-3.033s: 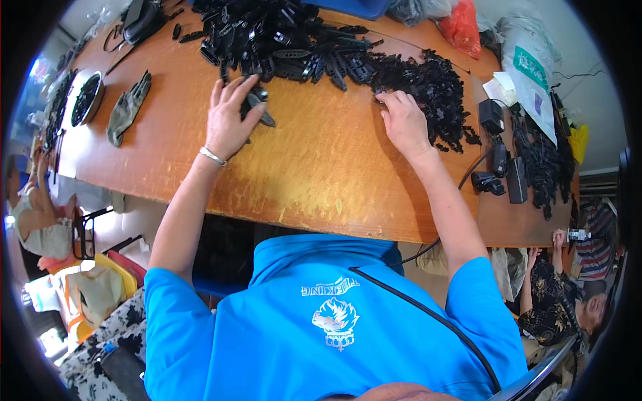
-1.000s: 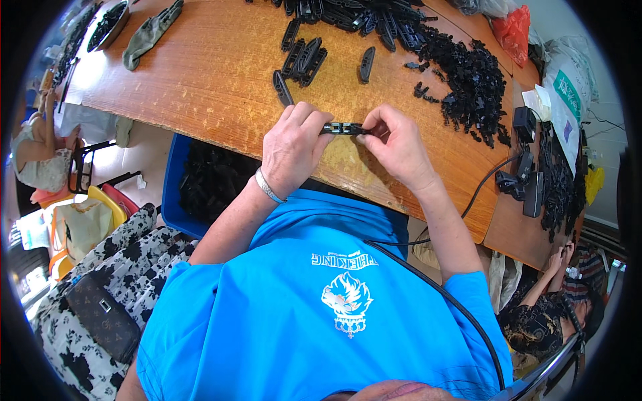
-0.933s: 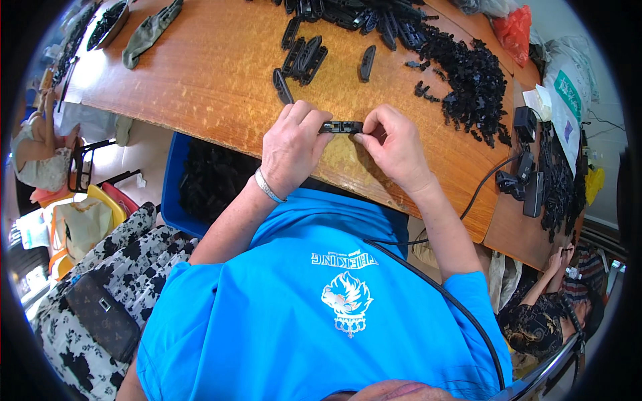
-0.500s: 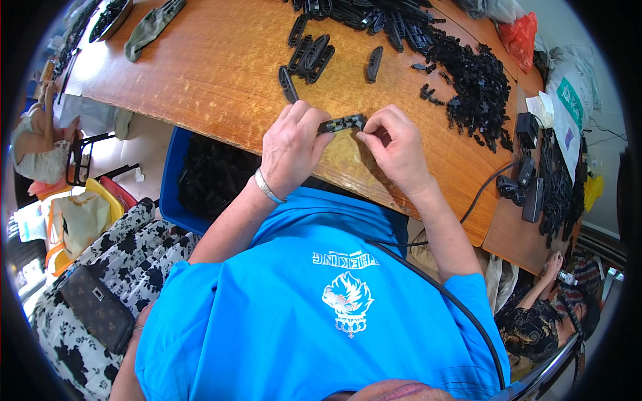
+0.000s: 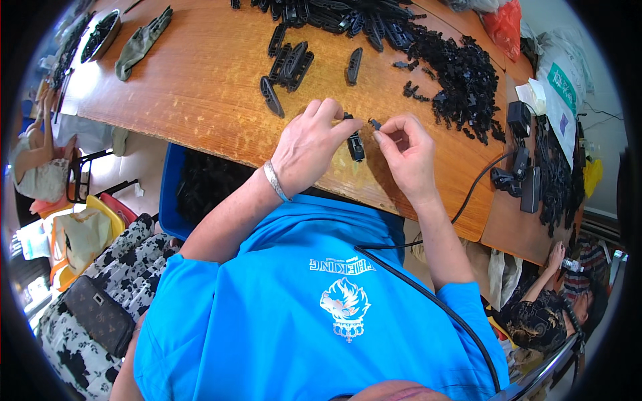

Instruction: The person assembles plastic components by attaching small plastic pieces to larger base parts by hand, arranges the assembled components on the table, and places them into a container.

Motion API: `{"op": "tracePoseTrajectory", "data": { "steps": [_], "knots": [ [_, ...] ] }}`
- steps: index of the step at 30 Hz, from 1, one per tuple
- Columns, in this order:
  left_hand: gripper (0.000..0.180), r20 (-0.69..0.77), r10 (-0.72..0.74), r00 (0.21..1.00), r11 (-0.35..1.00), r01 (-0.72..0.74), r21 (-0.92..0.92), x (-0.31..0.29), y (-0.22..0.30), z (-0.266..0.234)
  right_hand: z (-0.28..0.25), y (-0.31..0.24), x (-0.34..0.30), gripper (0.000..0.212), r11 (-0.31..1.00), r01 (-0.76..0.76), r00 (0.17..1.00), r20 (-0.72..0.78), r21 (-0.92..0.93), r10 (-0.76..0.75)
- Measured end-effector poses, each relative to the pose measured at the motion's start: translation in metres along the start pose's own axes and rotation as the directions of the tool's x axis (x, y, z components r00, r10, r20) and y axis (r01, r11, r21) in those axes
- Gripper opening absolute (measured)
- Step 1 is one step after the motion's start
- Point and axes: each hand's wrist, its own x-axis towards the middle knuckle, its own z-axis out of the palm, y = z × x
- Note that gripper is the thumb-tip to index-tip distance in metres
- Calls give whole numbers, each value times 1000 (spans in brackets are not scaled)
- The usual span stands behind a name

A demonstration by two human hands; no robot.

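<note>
The left hand (image 5: 311, 144) had its grip closed on the upper end of an elongated black housing (image 5: 356, 148), held between thumb and fingers near the front edge of the tabletop (image 5: 200, 87), the free end pointing to six o'clock. The grip of the right hand (image 5: 409, 157), at three o'clock from this housing, pinched a small dark piece (image 5: 375, 125) between thumb and forefinger; piece and housing were just apart. From the same housing, one loose housing (image 5: 271, 95) lay at ten o'clock, a cluster of housings (image 5: 294, 65) at eleven and another housing (image 5: 354, 65) at twelve. A mound of small black parts (image 5: 468, 87) spread at two o'clock. A grey glove (image 5: 142, 43) rested well apart at ten o'clock; below tabletop level, a blue bin (image 5: 168, 207) of black parts stood between eight and nine.
</note>
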Motion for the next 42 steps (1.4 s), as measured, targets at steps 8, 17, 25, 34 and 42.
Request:
{"op": "tracePoseTrajectory", "data": {
  "steps": [8,17,25,34,42],
  "knots": [
    [25,27,-86,996,981,90,-173,-6,-13,-2,12,-15,-11,11,998,39,997,70,-41,-36],
    [24,27,-119,992,968,123,-217,-8,-19,0,23,-10,6,12,903,375,919,216,-211,-331],
    [17,47,-146,988,937,153,-314,-8,-19,-2,12,-12,19,8,899,362,888,385,-245,-253],
    [10,86,-200,976,944,215,-251,7,-15,0,8,-8,41,27,927,11,920,367,-376,138],
    [6,2,-221,975,969,220,-114,-8,-17,-11,-11,1,55,26,883,188,953,298,-430,-58]
  ]
}}
